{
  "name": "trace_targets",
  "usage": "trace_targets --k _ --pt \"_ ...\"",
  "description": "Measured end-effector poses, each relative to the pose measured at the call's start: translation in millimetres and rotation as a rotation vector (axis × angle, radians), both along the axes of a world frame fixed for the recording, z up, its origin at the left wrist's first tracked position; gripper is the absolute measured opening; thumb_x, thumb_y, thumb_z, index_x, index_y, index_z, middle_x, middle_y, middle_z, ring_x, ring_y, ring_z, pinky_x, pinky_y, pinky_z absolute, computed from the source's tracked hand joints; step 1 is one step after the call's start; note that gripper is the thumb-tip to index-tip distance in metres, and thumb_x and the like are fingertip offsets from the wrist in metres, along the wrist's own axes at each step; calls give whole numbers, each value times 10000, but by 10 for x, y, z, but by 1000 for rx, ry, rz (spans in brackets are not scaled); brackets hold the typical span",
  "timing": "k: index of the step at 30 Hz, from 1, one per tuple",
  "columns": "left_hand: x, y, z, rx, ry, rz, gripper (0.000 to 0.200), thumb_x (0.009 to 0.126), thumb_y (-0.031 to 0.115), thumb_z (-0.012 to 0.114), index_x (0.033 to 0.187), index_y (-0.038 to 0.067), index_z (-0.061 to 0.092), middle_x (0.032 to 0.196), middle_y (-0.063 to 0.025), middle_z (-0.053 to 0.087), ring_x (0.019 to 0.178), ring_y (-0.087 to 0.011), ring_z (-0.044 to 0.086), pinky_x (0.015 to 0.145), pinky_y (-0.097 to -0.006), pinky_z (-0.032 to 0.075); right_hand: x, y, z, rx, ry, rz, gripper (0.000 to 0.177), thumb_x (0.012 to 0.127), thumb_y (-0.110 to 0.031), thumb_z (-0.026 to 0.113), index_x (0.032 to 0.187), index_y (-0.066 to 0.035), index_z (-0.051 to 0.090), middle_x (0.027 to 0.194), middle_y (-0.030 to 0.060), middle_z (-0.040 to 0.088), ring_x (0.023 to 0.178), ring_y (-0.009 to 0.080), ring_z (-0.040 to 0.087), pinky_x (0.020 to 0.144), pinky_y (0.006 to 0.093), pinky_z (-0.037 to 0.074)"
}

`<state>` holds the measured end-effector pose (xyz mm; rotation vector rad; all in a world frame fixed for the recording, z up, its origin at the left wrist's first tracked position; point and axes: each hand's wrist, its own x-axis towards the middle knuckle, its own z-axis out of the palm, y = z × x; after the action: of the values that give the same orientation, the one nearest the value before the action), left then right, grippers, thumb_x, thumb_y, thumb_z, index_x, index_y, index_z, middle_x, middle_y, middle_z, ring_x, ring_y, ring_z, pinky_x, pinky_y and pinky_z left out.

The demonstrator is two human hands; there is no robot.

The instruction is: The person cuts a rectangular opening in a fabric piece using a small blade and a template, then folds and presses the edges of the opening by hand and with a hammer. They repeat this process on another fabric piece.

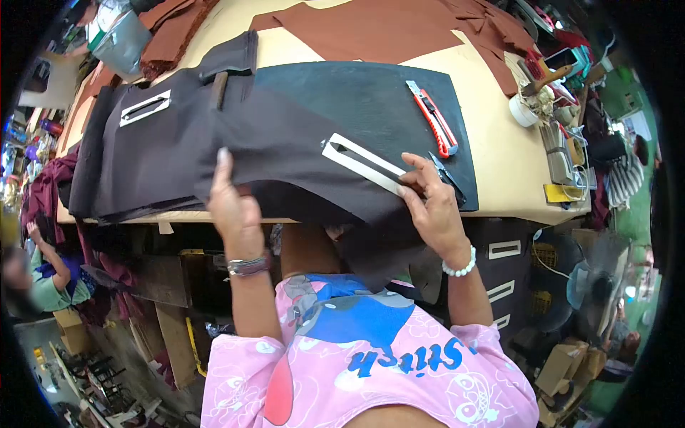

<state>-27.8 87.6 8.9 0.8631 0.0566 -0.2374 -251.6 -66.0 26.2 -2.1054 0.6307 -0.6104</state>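
Observation:
A length of dark cloth (278, 135) stretches between my hands, its front edge drooping off the table. My left hand (237, 214), slightly blurred, is at that edge with the thumb on top; the other fingers are partly hidden, apparently under the cloth. On the right, my right hand (434, 203) pinches the cloth at the lower end of a white slotted strip (360, 162), thumb and forefinger closed there. Beneath lies a stack of dark cloth (153, 157) bearing another white slotted strip (145, 108). A dark bar-like piece (219, 90) rests on the stack.
A red utility knife (434, 121) lies on the dark cutting mat (342, 82). Small dark scissors or snips (448, 178) sit beside my right hand. Brown cloth pieces (371, 28) cover the far side. A white pot (524, 110) and a brush (548, 80) stand right.

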Motion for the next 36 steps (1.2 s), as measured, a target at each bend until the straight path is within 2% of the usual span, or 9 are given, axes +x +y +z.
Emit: trace_targets --k 3,5,7,12,18,28,31,34,36 --pt "72 415 143 124 -57 194 358 845 39 632 1185 38 522 1150 -94 578 1037 -173 555 877 -330 484 91 -87 -66 -54 42 85 416 813 27 550 1220 -18 472 898 176 650 812 344 622 732 402 475" --pt "157 525 44 468 -528 580 377 856 53 628 1213 40 507 1185 -92 564 1064 -195 544 890 -347 443 134 -86 -145 -196 48 119 430 817 25 550 1235 -45 479 918 149 655 850 317 612 771 391 457" --pt "-102 356 365 841 -863 511 377 838 44 647 1196 47 530 1180 -74 568 1074 -170 531 911 -335 424 154 -89 -177 -345 61 168 432 819 21 553 1239 -55 484 923 132 659 865 300 611 785 376 452" --pt "-318 -377 293 775 -1570 -734 264 754 112 682 999 27 632 972 -134 629 940 -304 591 846 -376 462 165 -104 -316 -428 -14 227 453 799 -11 610 1235 -64 501 917 94 670 846 273 619 780 368 455" --pt "-135 -833 -3 870 -1549 -1220 139 755 115 667 863 29 666 820 -116 627 808 -298 601 733 -393 464 151 -84 -348 -346 -36 113 453 780 -29 651 1212 -35 514 865 78 679 809 262 627 728 357 468" --pt "44 -716 -104 679 -1550 -1099 150 751 156 687 862 57 703 751 -74 593 748 -256 575 686 -358 449 -77 -92 -483 -756 -84 137 286 781 -23 658 1061 4 607 882 97 662 845 232 634 779 375 480" --pt "46 -714 -153 641 -1627 -1026 148 754 162 680 863 66 708 753 -65 577 761 -242 563 690 -349 449 -129 -92 -479 -646 -124 161 265 781 -24 662 1040 -5 610 885 111 653 869 228 632 779 347 487" --pt "45 -700 -175 623 -1670 -990 137 757 158 672 859 77 712 757 -60 566 765 -234 556 693 -342 449 -108 -29 -466 -161 -76 -90 246 776 -22 660 1016 -6 607 833 111 623 809 232 620 723 335 485" --pt "30 -700 -164 636 -1696 -984 132 758 155 667 860 85 714 759 -57 561 763 -232 557 693 -339 451 16 -37 -366 -233 2 -134 249 773 -20 657 1015 -2 602 795 111 593 758 233 604 691 330 475"
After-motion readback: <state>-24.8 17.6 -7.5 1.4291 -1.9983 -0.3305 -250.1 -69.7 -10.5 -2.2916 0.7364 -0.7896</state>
